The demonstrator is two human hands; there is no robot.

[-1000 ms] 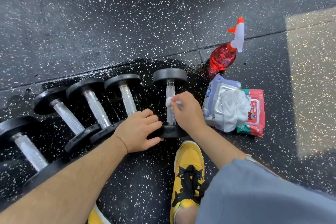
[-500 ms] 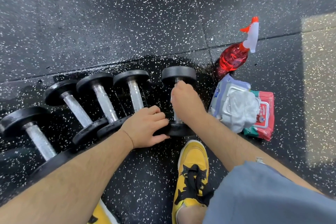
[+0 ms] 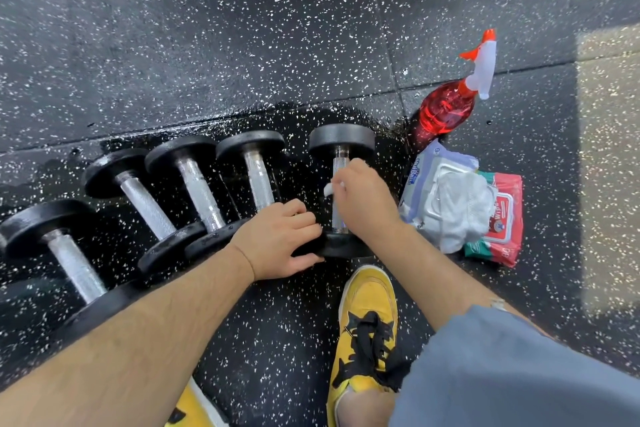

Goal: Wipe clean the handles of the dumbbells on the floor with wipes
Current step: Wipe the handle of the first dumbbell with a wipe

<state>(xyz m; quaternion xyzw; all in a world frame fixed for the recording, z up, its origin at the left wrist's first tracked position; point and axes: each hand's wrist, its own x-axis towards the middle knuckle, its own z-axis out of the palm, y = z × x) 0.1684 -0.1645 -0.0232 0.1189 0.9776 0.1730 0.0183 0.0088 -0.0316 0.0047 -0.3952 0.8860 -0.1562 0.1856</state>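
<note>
Black floor [image 3: 207, 45] with white specks holds five dumbbells in a row. The right dumbbell [image 3: 341, 140] lies with its shiny handle [image 3: 338, 163] pointing from near to far. The right hand [image 3: 363, 201] is curled round that handle and pinches a small white wipe [image 3: 329, 188] against it. The left hand [image 3: 277, 239] grips the near black end of the same dumbbell, fingers on top, thumb below. The other four dumbbells [image 3: 258, 180] lie to the left. On the right sit two wipe packs [image 3: 426, 166] with crumpled white sheets [image 3: 460, 204] on top. A red spray bottle [image 3: 446, 111] stands just beyond them. A yellow shoe [image 3: 369, 305] is nearest.
</note>
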